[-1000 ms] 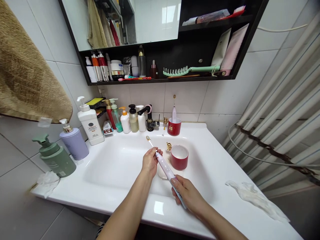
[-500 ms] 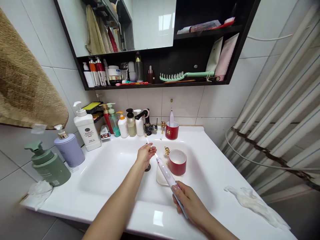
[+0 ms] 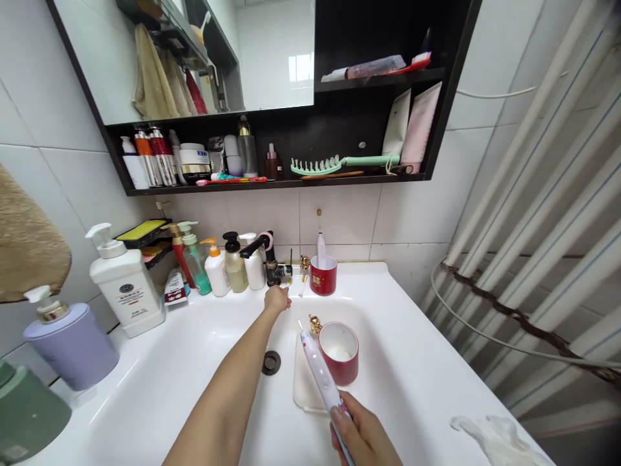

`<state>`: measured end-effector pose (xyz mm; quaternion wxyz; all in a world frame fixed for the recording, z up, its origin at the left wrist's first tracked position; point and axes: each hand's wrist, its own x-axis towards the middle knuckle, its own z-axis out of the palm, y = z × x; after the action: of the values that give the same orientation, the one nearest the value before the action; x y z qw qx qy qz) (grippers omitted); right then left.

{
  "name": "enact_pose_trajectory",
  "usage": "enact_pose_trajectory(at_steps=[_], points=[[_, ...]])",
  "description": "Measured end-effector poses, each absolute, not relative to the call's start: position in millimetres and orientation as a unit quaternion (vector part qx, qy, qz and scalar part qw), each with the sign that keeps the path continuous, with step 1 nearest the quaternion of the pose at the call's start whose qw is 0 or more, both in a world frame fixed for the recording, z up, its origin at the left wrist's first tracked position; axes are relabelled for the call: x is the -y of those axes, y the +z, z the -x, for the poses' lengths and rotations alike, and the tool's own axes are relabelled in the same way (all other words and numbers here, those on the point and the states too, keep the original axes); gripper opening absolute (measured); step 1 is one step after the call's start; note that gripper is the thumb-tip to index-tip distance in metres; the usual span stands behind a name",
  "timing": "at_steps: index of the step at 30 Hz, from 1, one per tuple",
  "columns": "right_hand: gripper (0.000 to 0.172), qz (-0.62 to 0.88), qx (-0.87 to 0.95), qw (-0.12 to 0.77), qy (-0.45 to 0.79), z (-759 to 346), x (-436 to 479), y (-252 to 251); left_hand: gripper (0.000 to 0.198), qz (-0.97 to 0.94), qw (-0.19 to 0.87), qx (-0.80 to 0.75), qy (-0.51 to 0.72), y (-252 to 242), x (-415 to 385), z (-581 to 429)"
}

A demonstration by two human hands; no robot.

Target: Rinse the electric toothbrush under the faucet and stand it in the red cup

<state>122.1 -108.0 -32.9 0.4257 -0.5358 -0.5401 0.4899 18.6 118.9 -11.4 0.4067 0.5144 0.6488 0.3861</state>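
My right hand point(image 3: 361, 430) is wrapped round a pale pink-white electric toothbrush handle point(image 3: 321, 375), tilted over the basin, its thin bare shaft pointing up and away. Stretched forward to the back rim, my left hand point(image 3: 277, 299) has its fingers curled beside the base of the black faucet point(image 3: 272, 265). A small yellowish tip shows by those fingertips, apparently a toothbrush head; most of it is hidden. Right of it, another slim white brush head point(image 3: 303, 285) lies on the rim. A red cup point(image 3: 340, 362) stands in the basin on a pale tray point(image 3: 303, 388).
Another red cup point(image 3: 323, 277) holding an electric toothbrush point(image 3: 321, 249) stands on the back rim. Pump bottles point(image 3: 236, 268) line the left and back. A crumpled white glove-like piece point(image 3: 499, 440) lies at right. Above hangs a dark mirror cabinet point(image 3: 272, 183); pipes point(image 3: 524, 194) run at right.
My left hand has moved forward from above the basin to the back rim by the faucet, with the small brush head. My right hand still holds the handle. The view has shifted closer.
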Motion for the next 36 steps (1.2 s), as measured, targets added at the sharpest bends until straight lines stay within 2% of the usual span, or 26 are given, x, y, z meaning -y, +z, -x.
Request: enact_pose_trajectory(at_steps=[5, 9, 11, 13, 20, 22, 27, 32, 36], points=[[0.050, 0.550, 0.505, 0.437, 0.502, -124, 104, -34, 0.015, -0.558, 0.320, -0.672, 0.367, -13, -131, -21], [0.051, 0.543, 0.485, 0.451, 0.516, -124, 105, -30, 0.013, -0.642, 0.203, -0.645, 0.361, -12, -124, -34], [0.050, 0.546, 0.483, 0.453, 0.513, -124, 105, -30, 0.009, -0.669, 0.198, -0.618, 0.364, -10, -119, -44], [0.050, 0.547, 0.490, 0.454, 0.505, -125, 105, -30, 0.009, -0.655, 0.243, -0.610, 0.375, -8, -117, -54], [0.044, 0.532, 0.520, 0.475, 0.471, -127, 105, -32, 0.032, -0.588, 0.338, -0.617, 0.400, 2, -107, -53], [0.040, 0.525, 0.525, 0.479, 0.468, -126, 106, -29, 0.030, -0.566, 0.378, -0.614, 0.399, 4, -94, -42], [0.033, 0.508, 0.534, 0.461, 0.494, -125, 112, -19, 0.011, -0.504, 0.498, -0.574, 0.411, 7, -44, -7], [0.029, 0.504, 0.559, 0.422, 0.505, -122, 117, -17, 0.014, -0.316, 0.665, -0.443, 0.512, 10, -8, 11], [0.028, 0.496, 0.582, 0.387, 0.515, -119, 119, -21, 0.014, -0.251, 0.700, -0.363, 0.561, 9, 0, 9]])
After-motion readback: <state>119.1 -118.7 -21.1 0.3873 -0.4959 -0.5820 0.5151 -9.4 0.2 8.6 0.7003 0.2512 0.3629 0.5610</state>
